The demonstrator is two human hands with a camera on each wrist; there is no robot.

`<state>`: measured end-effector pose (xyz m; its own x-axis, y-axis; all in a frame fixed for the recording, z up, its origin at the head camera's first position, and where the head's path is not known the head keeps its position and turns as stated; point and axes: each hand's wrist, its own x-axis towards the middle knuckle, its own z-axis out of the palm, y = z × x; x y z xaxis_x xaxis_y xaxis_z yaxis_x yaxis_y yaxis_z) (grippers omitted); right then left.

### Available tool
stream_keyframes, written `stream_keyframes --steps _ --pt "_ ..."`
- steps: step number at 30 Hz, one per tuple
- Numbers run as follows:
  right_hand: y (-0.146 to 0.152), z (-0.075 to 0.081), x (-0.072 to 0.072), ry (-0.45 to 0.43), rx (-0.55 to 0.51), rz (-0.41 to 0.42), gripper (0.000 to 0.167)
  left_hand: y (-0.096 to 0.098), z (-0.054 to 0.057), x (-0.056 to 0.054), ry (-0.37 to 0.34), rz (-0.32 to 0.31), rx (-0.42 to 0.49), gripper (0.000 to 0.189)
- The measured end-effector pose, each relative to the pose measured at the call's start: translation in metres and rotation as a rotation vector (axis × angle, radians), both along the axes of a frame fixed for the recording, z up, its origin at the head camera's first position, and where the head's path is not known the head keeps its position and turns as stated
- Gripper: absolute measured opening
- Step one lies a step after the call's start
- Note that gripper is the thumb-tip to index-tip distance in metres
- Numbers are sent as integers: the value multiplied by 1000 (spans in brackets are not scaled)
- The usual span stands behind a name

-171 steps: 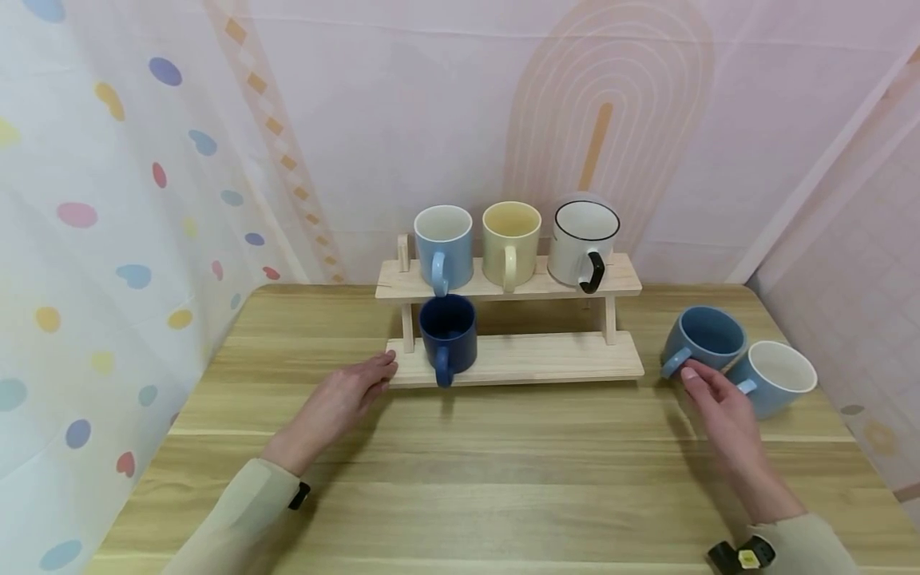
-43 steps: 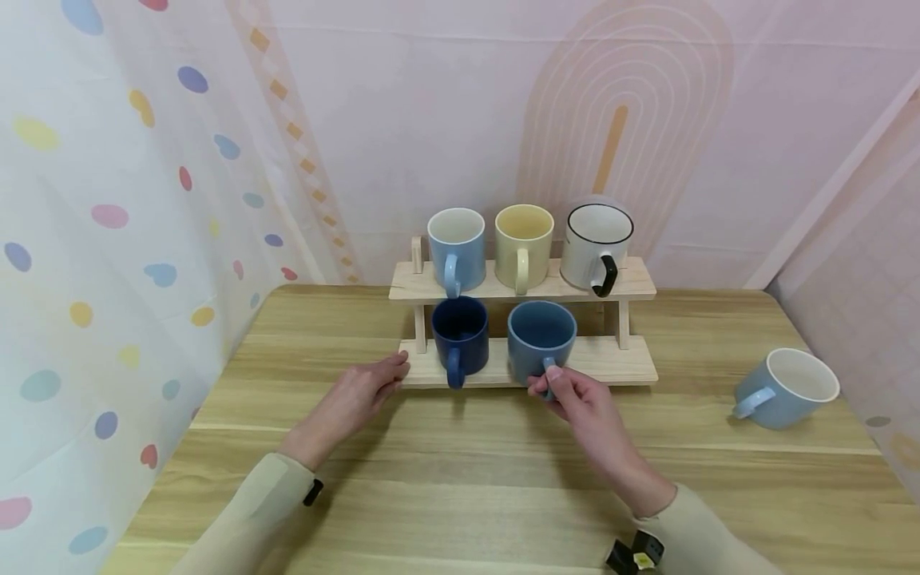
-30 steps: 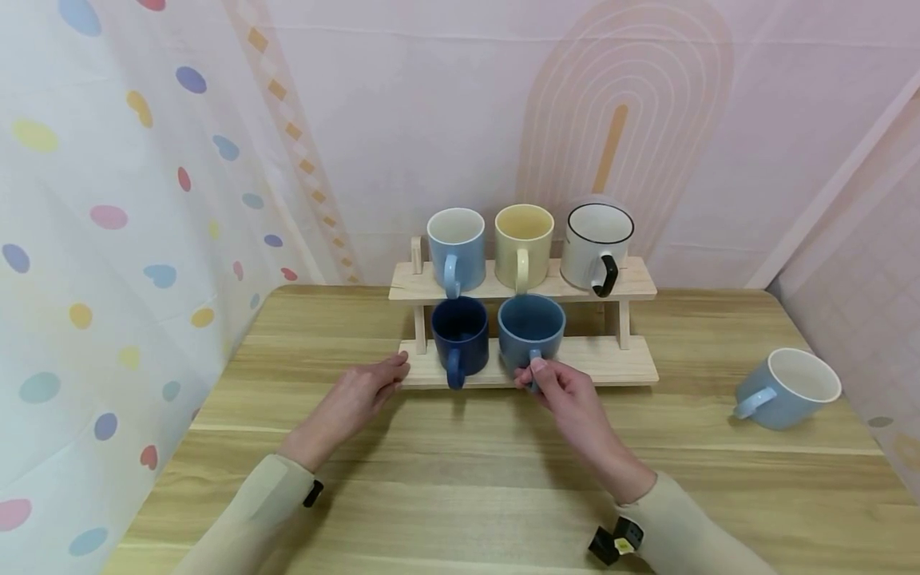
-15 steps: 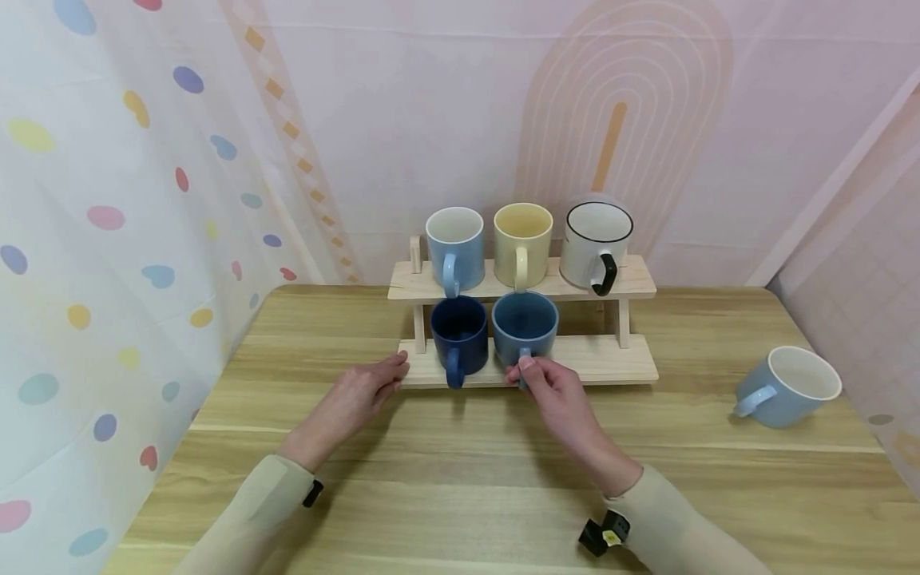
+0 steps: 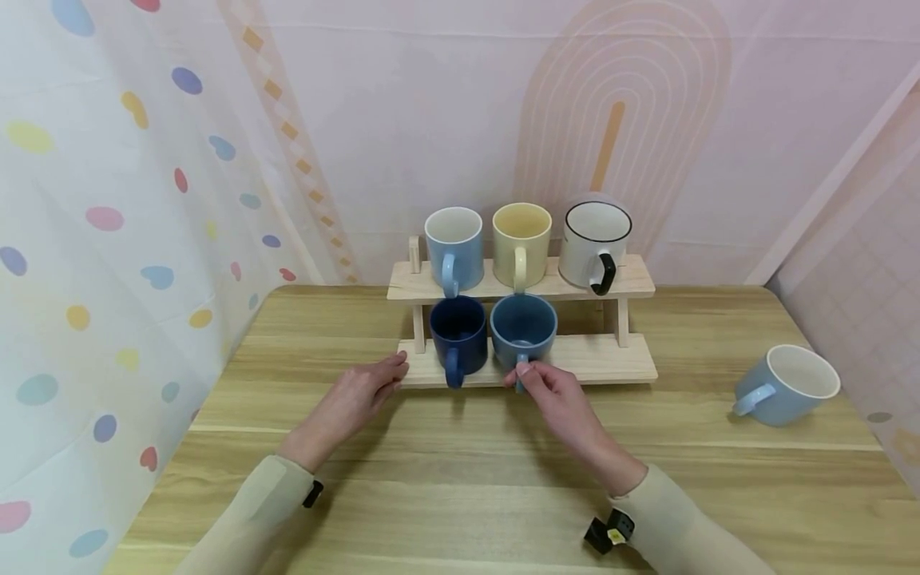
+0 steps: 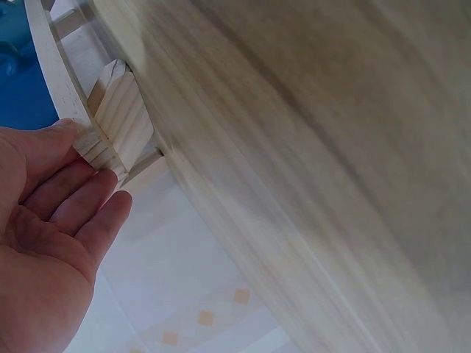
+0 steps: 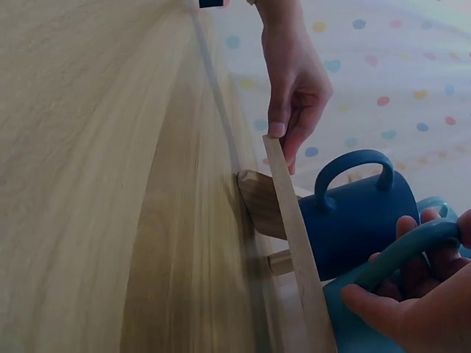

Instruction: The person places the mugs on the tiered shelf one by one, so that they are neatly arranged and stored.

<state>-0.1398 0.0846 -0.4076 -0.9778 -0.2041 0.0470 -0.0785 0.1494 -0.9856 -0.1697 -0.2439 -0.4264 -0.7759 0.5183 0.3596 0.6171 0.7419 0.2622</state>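
My right hand (image 5: pixel 557 395) pinches the handle of a grey-blue mug (image 5: pixel 521 327), which stands upright on the lower tier of a wooden two-tier rack (image 5: pixel 604 359). Close on its left is a navy mug (image 5: pixel 460 335), handle toward me. At the rack's lower left end, my left hand (image 5: pixel 355 403) grips the board; the left wrist view shows the thumb (image 6: pixel 55 136) on one face and fingertips under the other. Handles of both lower mugs show in the right wrist view, where the right fingers (image 7: pixel 419 276) curl around the grey-blue handle (image 7: pixel 412 250).
On the upper tier stand a light blue mug (image 5: pixel 455 247), a yellow mug (image 5: pixel 521 243) and a white mug (image 5: pixel 595 243) with black rim and handle. Another light blue mug (image 5: pixel 787 387) sits on the table (image 5: pixel 460 479) at right. A patterned cloth (image 5: pixel 431 96) hangs behind.
The right hand has brought the grey-blue mug from the table's right side onto the lower tier, then shifted it left beside the navy mug. My left hand keeps its place on the rack.
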Motion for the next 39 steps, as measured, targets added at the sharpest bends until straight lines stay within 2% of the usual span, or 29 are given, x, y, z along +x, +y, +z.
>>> stream_keyframes --steps 7,14,21,23,30,39 --pt "16 -2 4 -33 10 -13 38 -1 -3 -2 26 -9 -1 30" --pt "51 6 15 99 112 -65 39 -3 -3 -3 -5 -3 1 31" --pt "90 25 32 186 242 -203 37 -2 -2 -3 -26 3 -8 30" --pt "102 29 37 210 248 -239 36 -2 -2 -3 -30 2 -10 30" --pt "141 33 42 307 165 -344 34 -2 -2 -3 -23 -8 2 30" --pt "180 24 53 272 -86 -426 26 -2 -3 -3 -17 -13 3 30"
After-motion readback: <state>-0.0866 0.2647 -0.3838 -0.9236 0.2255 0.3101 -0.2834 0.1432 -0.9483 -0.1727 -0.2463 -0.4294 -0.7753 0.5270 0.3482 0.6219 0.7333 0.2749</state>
